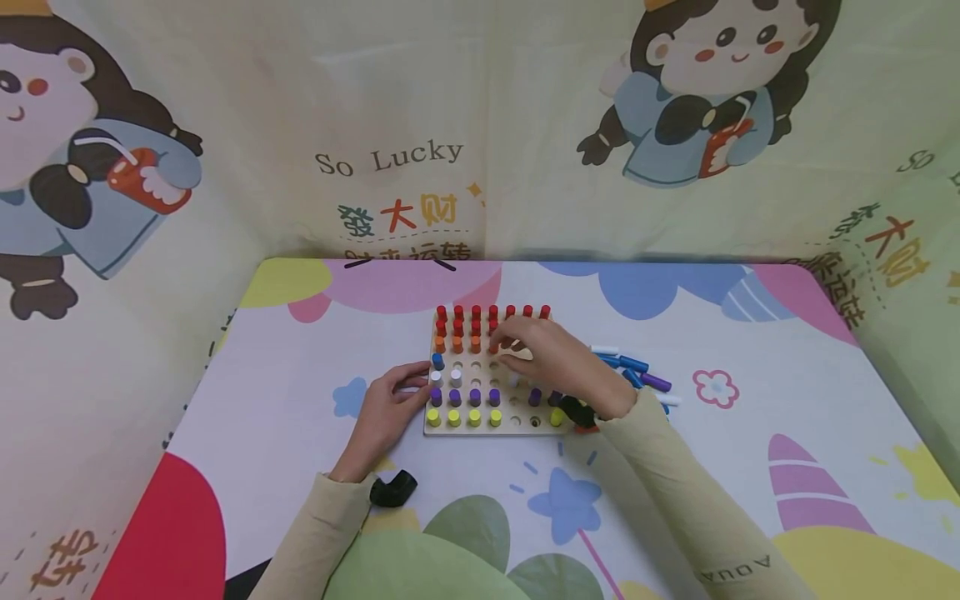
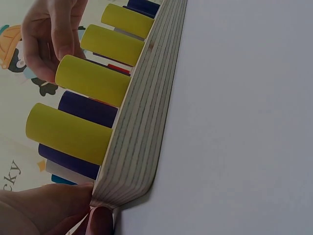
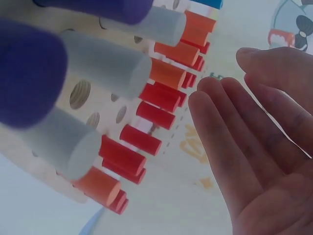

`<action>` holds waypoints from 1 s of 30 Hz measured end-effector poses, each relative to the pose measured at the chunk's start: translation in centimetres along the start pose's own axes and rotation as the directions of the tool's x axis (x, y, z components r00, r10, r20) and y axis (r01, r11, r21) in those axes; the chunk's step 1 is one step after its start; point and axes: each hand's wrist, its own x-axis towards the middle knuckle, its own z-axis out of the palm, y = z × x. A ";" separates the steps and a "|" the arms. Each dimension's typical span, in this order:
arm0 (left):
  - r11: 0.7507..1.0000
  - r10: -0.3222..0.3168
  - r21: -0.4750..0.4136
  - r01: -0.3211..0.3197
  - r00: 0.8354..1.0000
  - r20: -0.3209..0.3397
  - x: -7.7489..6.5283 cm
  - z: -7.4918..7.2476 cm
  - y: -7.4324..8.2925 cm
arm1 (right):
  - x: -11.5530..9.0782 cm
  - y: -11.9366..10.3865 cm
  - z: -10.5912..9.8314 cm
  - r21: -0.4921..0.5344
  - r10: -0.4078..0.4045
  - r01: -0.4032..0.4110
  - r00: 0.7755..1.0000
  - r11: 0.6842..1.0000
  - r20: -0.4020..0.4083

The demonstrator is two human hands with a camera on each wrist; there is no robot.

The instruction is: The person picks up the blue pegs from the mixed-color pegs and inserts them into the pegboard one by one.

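A wooden pegboard (image 1: 465,432) lies on the table, with rows of coloured pegs standing in its holes. My left hand (image 1: 387,408) holds its left edge; in the left wrist view the thumb and a finger meet the board's front corner. Over the right half of the board hovers my right hand (image 1: 551,354), its fingertips close to the last orange peg (image 1: 492,345) of that row. The right wrist view shows its fingers (image 3: 215,132) fairly straight, thumb apart, nothing between them. One blue peg (image 1: 438,362) stands at the left of a row of bare holes.
Loose blue, white and purple pegs (image 1: 656,382) lie in a pile right of the board, partly behind the right forearm. Red pegs (image 1: 476,312) fill the back rows; yellow pegs (image 1: 475,417) stand along the front. A printed curtain (image 1: 525,217) hangs behind the table.
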 end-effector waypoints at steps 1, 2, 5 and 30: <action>1.000 0.001 -0.002 -0.001 1.000 0.001 0.0 0.0 0.0 | -0.1 0.0 -0.1 0.002 0.001 -0.001 1.000 1.000 -0.003; 1.000 0.002 -0.004 -0.002 1.000 0.001 0.0 0.0 0.0 | -0.2 0.1 -0.1 0.002 0.006 -0.006 1.000 1.000 -0.005; 1.000 0.005 -0.008 -0.005 1.000 0.002 0.0 0.0 0.0 | -0.5 0.2 -0.3 -0.003 0.028 -0.028 1.000 1.000 -0.006; 0.999 0.040 -0.011 -0.040 0.999 0.004 -0.1 -0.3 0.1 | -3.1 2.6 -2.1 0.006 0.028 -0.028 0.996 1.000 -0.086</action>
